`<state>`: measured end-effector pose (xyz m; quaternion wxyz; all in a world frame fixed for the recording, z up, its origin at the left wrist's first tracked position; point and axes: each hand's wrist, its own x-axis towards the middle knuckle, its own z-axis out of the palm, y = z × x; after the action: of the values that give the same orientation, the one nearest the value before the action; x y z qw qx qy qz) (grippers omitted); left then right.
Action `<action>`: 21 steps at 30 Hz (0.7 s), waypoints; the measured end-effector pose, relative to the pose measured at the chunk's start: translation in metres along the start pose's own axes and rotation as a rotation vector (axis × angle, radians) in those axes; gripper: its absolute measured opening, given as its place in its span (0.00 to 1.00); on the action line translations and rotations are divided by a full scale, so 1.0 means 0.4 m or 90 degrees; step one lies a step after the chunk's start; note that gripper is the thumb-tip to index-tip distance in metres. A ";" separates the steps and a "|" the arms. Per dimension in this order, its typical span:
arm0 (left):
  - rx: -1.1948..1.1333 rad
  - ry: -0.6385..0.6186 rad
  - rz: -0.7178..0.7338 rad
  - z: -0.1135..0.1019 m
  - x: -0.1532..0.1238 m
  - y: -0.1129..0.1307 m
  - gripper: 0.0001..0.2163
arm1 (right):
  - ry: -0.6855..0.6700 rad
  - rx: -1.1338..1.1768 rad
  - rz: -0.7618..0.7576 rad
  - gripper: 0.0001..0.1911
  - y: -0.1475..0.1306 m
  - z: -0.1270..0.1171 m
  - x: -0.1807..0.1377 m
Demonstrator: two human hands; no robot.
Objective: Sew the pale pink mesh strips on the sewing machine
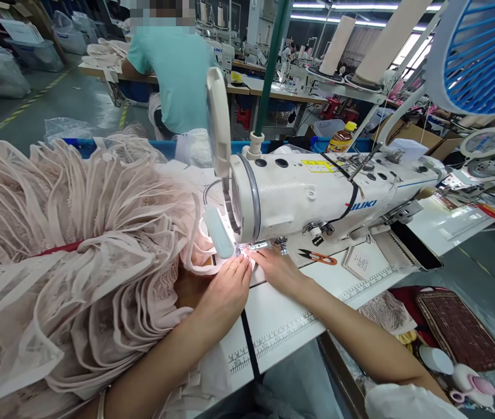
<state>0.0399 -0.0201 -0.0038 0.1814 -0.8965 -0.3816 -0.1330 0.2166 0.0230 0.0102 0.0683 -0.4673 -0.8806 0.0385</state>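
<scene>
A white sewing machine (291, 198) stands in front of me, its needle area brightly lit. My left hand (230, 285) is just left of the presser foot, fingers pressed together on a pale pink fabric piece (204, 269). Close beside it, my right hand (278, 269) pinches the fabric's edge at the foot; the fingertips are partly hidden by glare. A strip of this cloth curves left toward a large heap of gathered pale pink lace garments (99, 233). The needle and stitch line cannot be made out.
Orange-handled thread snips (318, 257) and a stack of small cards (358, 263) lie right of my right hand. A black tray (417, 247) is farther right. Thread cones (337, 46) and a blue fan (487, 55) rise behind. Ahead sits a person in a teal shirt (173, 75).
</scene>
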 end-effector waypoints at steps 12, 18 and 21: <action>-0.009 0.028 -0.020 0.015 0.000 -0.008 0.21 | -0.080 0.011 0.043 0.21 -0.017 -0.028 0.007; -0.026 0.034 -0.025 0.015 0.000 -0.012 0.20 | -0.073 -0.002 0.026 0.21 -0.016 -0.027 0.006; -0.037 0.022 -0.042 0.017 -0.001 -0.012 0.21 | -0.052 -0.008 0.012 0.21 -0.014 -0.025 0.007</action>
<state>0.0367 -0.0143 -0.0092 0.1573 -0.8858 -0.4039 -0.1659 0.2119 0.0223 0.0208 0.0290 -0.4738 -0.8786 0.0523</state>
